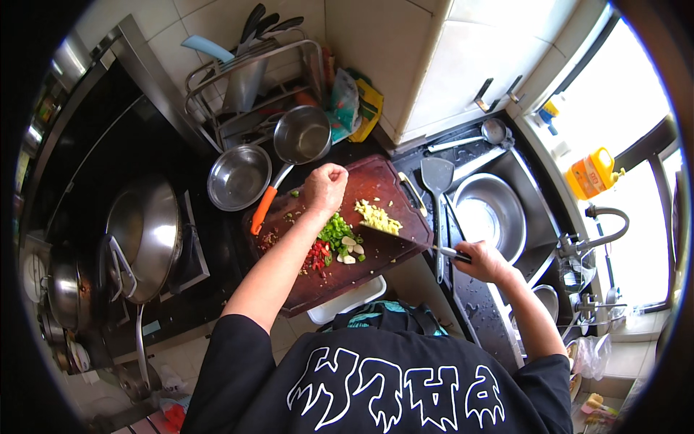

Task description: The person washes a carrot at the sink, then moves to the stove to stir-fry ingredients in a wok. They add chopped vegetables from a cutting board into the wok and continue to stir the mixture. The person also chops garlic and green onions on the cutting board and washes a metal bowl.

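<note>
My right hand [482, 261] grips the handle of a kitchen knife [393, 238], whose blade lies low over the dark red cutting board [379, 266], next to chopped pale yellow garlic or ginger [378, 217]. My left hand [327, 187] hovers over the board's far part with curled fingers; whether it holds something small is hidden. Below it on the board are chopped green pepper or scallion [337, 230], chopped red chili [319, 254] and several pale slices [349, 252].
Two steel bowls or pans, one orange-handled [264, 210], one plain [239, 177], stand behind the board. A wok [146, 238] sits on the stove at left. At right are a spatula [438, 173], a basin [490, 211] in the sink and a faucet [610, 217]. A white tray [347, 301] is below the board.
</note>
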`<state>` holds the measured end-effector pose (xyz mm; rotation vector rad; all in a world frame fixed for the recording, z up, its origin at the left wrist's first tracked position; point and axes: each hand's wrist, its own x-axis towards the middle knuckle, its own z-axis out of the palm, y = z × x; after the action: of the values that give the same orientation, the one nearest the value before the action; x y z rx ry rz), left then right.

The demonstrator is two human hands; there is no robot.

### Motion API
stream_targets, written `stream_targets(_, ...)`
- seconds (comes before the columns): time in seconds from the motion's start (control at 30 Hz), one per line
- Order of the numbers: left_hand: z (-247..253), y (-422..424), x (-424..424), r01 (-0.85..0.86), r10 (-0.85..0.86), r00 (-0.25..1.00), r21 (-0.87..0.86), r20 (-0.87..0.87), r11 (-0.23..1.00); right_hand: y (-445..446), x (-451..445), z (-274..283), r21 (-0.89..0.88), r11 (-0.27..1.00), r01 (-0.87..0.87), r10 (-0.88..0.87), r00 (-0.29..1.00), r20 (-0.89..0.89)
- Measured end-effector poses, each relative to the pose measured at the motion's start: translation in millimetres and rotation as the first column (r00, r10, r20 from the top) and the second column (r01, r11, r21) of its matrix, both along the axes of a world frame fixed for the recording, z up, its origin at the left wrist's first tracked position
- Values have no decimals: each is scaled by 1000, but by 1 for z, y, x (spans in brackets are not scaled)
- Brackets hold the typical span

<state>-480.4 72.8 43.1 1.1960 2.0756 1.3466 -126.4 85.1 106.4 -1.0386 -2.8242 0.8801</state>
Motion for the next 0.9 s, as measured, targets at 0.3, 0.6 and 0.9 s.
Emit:
stream_targets(0.3,-8,5,-6,-72,64,997,210,44,975,-22,-38,10,-116,971,209,-212,977,-12)
stream_targets(0.6,-11,44,16,-16,12,1000,342,15,939,-11,-63,8,-17,968,250,-249,968,32)
stream_targets(0.9,-19,80,23,-19,16,864,2,504,1000,-7,-78,29,-118,970,214,-198,971,133)
